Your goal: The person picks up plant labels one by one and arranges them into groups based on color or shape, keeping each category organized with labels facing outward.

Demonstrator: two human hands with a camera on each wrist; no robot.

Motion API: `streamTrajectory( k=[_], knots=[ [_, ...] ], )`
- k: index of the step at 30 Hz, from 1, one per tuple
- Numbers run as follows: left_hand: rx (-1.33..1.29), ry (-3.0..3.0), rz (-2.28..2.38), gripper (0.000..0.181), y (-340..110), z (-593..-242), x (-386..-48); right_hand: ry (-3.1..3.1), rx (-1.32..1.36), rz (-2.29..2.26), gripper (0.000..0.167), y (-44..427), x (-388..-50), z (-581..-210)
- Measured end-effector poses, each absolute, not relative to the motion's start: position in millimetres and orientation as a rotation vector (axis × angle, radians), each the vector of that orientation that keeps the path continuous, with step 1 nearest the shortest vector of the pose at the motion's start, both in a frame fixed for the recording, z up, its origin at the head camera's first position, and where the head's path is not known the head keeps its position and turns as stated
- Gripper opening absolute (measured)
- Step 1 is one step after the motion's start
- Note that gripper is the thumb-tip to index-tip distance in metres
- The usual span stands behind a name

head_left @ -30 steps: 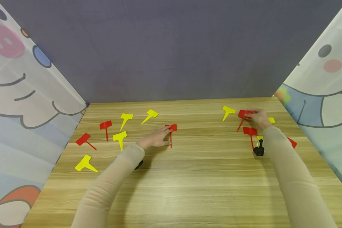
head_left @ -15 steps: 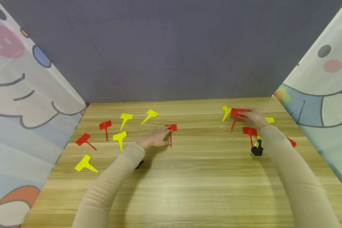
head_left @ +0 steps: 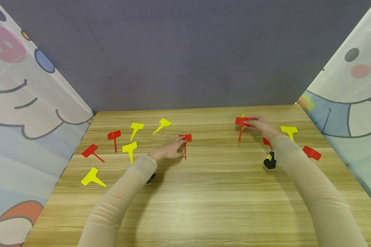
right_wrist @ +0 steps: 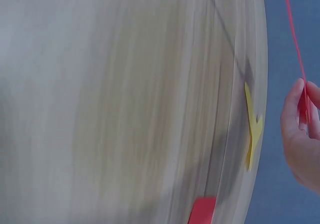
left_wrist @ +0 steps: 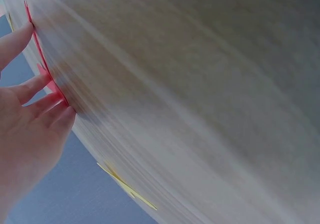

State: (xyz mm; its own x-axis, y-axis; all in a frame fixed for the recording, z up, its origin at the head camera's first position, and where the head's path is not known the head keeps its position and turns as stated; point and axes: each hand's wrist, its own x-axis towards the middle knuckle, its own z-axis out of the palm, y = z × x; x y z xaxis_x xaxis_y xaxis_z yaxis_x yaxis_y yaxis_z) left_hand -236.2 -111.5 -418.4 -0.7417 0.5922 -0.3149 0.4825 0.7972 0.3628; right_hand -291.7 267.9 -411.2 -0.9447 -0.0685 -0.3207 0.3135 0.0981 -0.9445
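Red and yellow T-shaped plant labels lie about on the wooden table. In the middle my left hand (head_left: 170, 150) rests its fingertips on the head of a red plant label (head_left: 188, 137); its thumb touches the stem. My right hand (head_left: 262, 126), at the back right, pinches another red plant label (head_left: 240, 121) by its head. In the right wrist view this held red plant label (right_wrist: 295, 38) is off the table, clamped between thumb and fingers (right_wrist: 291, 111). Directly behind it a yellow plant label (head_left: 243, 116) is mostly covered; the right wrist view shows that yellow label (right_wrist: 254, 129) on the table.
On the left lie several labels, including a red one (head_left: 114, 135) and a yellow one (head_left: 91, 177). Near my right forearm are a yellow label (head_left: 289, 129) and a red label (head_left: 311, 153). A grey panel (head_left: 191, 55) rises behind the table (head_left: 204, 206).
My right hand has carried its red plant label leftward, from beside the yellow label to in front of it. The left hand has stayed on its label.
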Motion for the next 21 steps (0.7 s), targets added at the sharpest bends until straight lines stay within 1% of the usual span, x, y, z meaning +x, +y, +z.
streamTrajectory(
  k=[1,5,8,12,21],
  knots=[
    [0.807,2.568,0.357,0.066,-112,-418,-236,2.075,0.242,-1.945,0.050,267,-294,-414],
    [0.808,2.571,0.348,0.067,-112,-419,-236,2.069,0.182,-1.943,0.049,253,-293,-414],
    [0.807,2.572,0.335,0.067,-112,-420,-237,2.022,0.131,-1.949,0.051,236,-285,-405],
    [0.800,2.569,0.325,0.067,-112,-421,-237,1.943,0.149,-1.969,0.048,219,-280,-398],
    [0.808,2.561,0.342,0.066,-112,-419,-237,1.947,0.110,-1.935,0.046,193,-285,-410]
  ],
)
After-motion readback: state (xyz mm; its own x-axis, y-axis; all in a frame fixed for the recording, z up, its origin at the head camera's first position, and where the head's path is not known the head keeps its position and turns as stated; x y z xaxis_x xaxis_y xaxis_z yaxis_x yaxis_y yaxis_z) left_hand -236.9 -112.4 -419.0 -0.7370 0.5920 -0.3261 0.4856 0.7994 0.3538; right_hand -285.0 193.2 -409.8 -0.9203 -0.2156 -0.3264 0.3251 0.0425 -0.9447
